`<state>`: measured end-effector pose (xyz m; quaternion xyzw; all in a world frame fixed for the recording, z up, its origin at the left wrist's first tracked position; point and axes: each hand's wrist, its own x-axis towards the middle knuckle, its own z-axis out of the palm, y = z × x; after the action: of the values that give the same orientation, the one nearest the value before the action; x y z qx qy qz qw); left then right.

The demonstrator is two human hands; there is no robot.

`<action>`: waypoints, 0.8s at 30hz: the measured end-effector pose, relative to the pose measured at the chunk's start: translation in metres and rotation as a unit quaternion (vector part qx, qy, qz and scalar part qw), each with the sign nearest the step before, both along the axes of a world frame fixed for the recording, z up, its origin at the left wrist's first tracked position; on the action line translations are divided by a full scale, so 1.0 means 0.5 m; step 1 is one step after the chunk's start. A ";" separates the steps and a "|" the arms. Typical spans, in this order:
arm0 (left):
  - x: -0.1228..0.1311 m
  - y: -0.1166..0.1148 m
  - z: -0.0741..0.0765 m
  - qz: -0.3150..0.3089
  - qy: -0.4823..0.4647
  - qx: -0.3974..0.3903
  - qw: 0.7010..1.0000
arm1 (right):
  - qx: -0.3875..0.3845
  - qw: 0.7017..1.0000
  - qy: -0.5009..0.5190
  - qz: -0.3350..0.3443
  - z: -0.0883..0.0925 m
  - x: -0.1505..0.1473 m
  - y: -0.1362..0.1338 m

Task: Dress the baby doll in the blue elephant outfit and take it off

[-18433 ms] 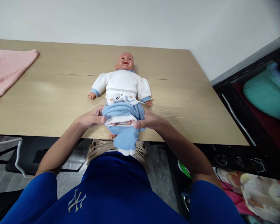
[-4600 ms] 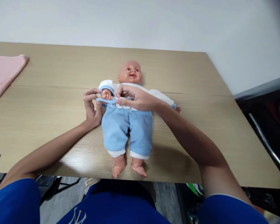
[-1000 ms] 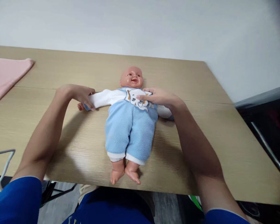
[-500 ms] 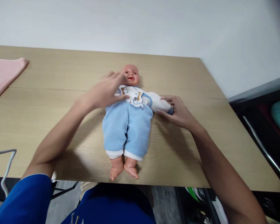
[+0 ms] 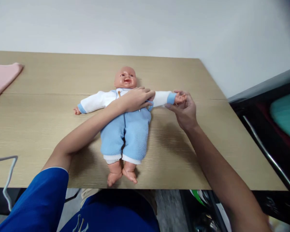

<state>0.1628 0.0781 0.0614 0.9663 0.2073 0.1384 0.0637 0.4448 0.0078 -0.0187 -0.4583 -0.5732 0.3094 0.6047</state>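
A baby doll (image 5: pixel 124 124) lies on its back on the wooden table (image 5: pixel 38 129), head away from me, in a white top and light blue fleece dungarees. Both doll arms stretch out sideways. My left hand (image 5: pixel 136 98) lies across the doll's chest with fingers flat and together, pressing on the bib. My right hand (image 5: pixel 185 108) holds the doll's small hand and blue cuff at the end of its outstretched arm, fingers curled round it. The doll's bare feet reach the table's near edge.
A pink cloth (image 5: pixel 2 80) lies at the table's far left. A white wire hanger (image 5: pixel 7 175) pokes in at the lower left edge. Right of the table a dark shelf (image 5: pixel 268 122) holds a teal bundle (image 5: pixel 286 117). A white wall stands behind.
My left hand slid across the doll's chest to the right side. My right hand moved out along the sleeve to the doll's hand, and that arm now lies straight out.
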 end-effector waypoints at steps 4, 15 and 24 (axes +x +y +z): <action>-0.018 0.008 -0.001 -0.098 -0.112 -0.039 0.988 | 0.075 0.996 -0.040 -0.015 0.020 -0.052 0.036; -0.025 0.007 -0.007 -0.148 -0.300 -0.079 0.939 | 0.132 0.961 -0.240 0.044 0.006 -0.129 -0.005; -0.019 0.016 -0.013 0.039 -0.207 -0.128 0.969 | -0.076 0.993 -0.019 0.085 0.056 -0.157 -0.050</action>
<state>0.1532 0.0863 0.0551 0.8918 0.2429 0.3099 0.2229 0.3664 -0.0174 0.0091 -0.4580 -0.5968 0.3935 0.5284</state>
